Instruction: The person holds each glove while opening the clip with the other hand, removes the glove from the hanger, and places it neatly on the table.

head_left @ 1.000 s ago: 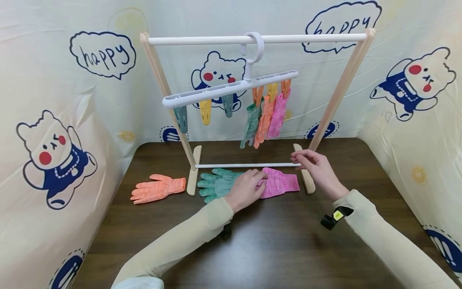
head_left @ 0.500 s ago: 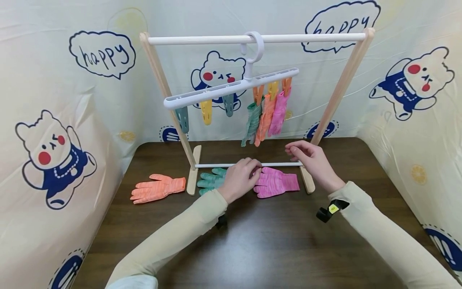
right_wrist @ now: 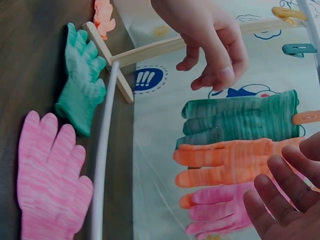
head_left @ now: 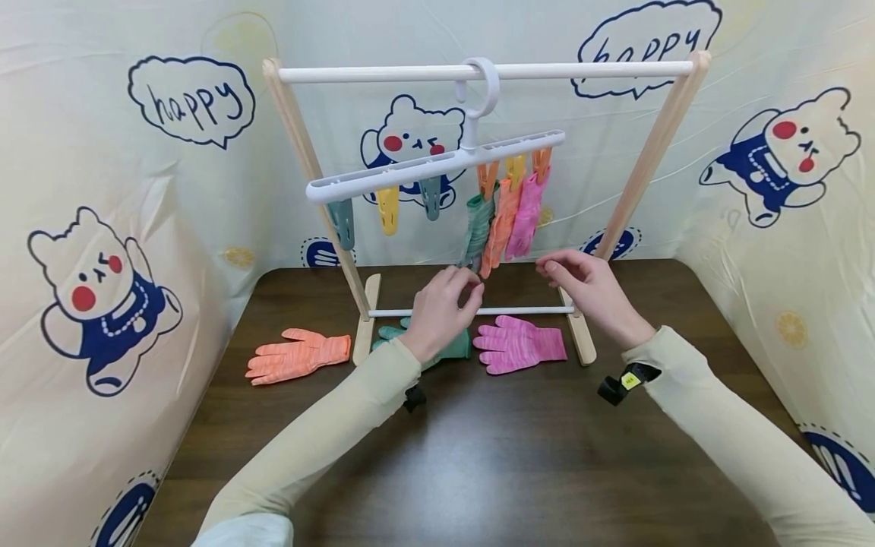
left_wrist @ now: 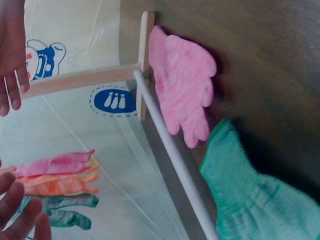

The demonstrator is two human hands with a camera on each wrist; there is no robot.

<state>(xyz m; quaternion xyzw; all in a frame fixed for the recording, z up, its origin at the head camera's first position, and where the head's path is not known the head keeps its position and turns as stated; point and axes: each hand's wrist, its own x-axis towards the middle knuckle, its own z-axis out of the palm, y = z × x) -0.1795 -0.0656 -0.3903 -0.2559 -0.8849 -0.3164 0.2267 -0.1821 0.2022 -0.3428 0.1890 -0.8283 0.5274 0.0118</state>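
Observation:
My left hand point(head_left: 440, 311) is raised over the green glove point(head_left: 451, 349) on the table, its fingers loosely bent with nothing between them. On the other side, my right hand point(head_left: 591, 287) hovers above the rack's right foot, also holding nothing. Green point(right_wrist: 240, 117), orange point(right_wrist: 225, 160) and pink point(right_wrist: 220, 207) gloves hang from clips on the hanger, between the two hands in the right wrist view. A pink glove point(head_left: 521, 346) lies flat beside the green one, and an orange glove point(head_left: 297, 357) lies farther left. My left forearm and hand hide part of the green glove.
A wooden rack with a white top bar point(head_left: 383, 74) carries the white hanger point(head_left: 417, 171). Bare teal point(head_left: 431, 199) and yellow point(head_left: 388, 213) clips hang on its left half. A low white crossbar point(head_left: 513, 311) runs behind the gloves on the table. Patterned cloth surrounds the dark table point(head_left: 478, 471).
My left hand has lifted off the gloves on the table and moved up and left toward the hanging ones. My right hand has risen a little and shifted left.

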